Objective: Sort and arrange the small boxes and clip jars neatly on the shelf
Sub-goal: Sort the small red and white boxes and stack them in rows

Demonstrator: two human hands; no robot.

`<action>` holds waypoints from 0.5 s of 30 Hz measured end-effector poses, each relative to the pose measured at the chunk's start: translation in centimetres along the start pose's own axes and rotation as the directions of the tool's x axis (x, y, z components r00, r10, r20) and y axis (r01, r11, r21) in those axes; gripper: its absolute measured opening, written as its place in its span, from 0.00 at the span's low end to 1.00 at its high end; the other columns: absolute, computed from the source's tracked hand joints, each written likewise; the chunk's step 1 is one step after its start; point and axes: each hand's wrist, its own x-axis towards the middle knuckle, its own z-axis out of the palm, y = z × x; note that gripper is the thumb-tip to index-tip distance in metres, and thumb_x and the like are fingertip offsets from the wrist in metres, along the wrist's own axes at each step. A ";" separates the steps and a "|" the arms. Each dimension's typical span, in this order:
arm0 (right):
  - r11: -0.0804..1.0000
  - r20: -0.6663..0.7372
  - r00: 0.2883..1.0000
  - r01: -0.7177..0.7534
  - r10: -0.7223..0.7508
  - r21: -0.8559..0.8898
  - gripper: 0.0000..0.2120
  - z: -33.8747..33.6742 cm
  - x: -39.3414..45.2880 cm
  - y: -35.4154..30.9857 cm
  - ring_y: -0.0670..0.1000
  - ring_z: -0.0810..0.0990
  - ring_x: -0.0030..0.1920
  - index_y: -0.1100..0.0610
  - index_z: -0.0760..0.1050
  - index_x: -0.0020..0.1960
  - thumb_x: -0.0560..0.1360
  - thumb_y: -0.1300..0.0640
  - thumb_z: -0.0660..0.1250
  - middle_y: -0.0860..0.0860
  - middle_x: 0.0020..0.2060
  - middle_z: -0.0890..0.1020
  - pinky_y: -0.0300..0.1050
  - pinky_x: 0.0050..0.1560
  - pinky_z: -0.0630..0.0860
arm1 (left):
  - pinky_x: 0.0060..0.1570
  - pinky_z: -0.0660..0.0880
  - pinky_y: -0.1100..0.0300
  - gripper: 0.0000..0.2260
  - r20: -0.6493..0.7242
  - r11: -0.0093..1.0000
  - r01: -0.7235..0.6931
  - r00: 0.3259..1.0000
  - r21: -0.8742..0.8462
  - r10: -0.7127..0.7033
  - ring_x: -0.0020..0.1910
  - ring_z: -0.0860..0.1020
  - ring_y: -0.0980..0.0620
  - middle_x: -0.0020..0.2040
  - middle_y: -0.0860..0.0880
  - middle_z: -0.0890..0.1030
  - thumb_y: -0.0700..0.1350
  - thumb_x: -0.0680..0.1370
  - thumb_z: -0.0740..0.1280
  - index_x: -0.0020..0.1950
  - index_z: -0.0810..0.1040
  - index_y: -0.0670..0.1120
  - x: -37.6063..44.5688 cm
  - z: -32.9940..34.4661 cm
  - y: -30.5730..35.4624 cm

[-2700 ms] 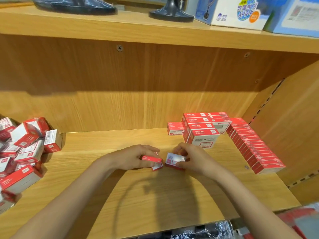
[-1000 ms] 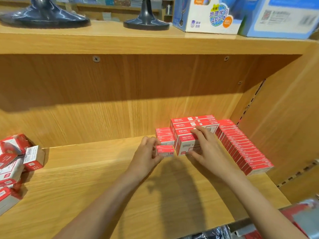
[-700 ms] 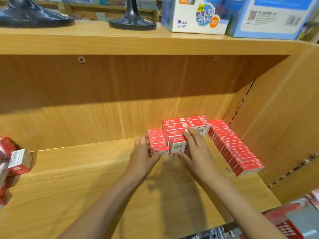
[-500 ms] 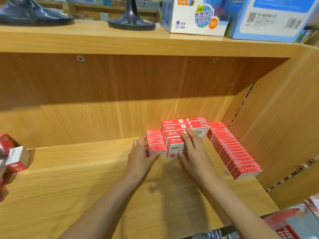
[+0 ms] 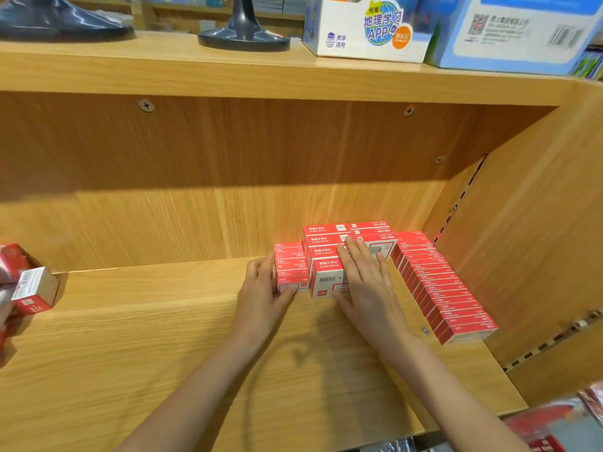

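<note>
I see both hands at the back right of the wooden shelf point(image 5: 163, 353), working on the red-and-white small boxes. My left hand point(image 5: 262, 290) lies against the left side and front of a short row of small boxes point(image 5: 291, 267), fingers fairly straight along its side and thumb across the front box; it presses rather than pinches. My right hand point(image 5: 365, 285) rests flat, fingers spread and straight, on top of the taller stack of larger boxes point(image 5: 326, 256) just beside that row, with the thumb at the stack's front face. The short row and the stack touch each other. To the right, a long row of slim boxes point(image 5: 443, 288) runs from the back panel toward the shelf's front edge, close to the side wall. At the far left a loose pile of boxes point(image 5: 31, 290) sits unsorted, tilted at various angles. All boxes are closed, so I cannot tell their contents. On the upper shelf point(image 5: 228, 70) stand two dark stand bases point(image 5: 243, 37) and two printed cartons point(image 5: 368, 27).
</note>
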 end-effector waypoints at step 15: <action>0.977 0.047 0.996 0.083 -0.075 -0.197 0.39 -0.7 1.2 0.8 0.59 0.71 0.65 0.68 0.70 0.64 0.57 0.59 0.80 0.62 0.63 0.74 0.61 0.64 0.58 | 0.39 0.65 0.73 0.33 0.173 0.999 -0.015 0.985 0.047 0.007 0.42 0.72 0.57 0.47 0.52 0.78 0.44 0.71 0.72 0.72 0.62 0.46 1.3 -0.9 0.8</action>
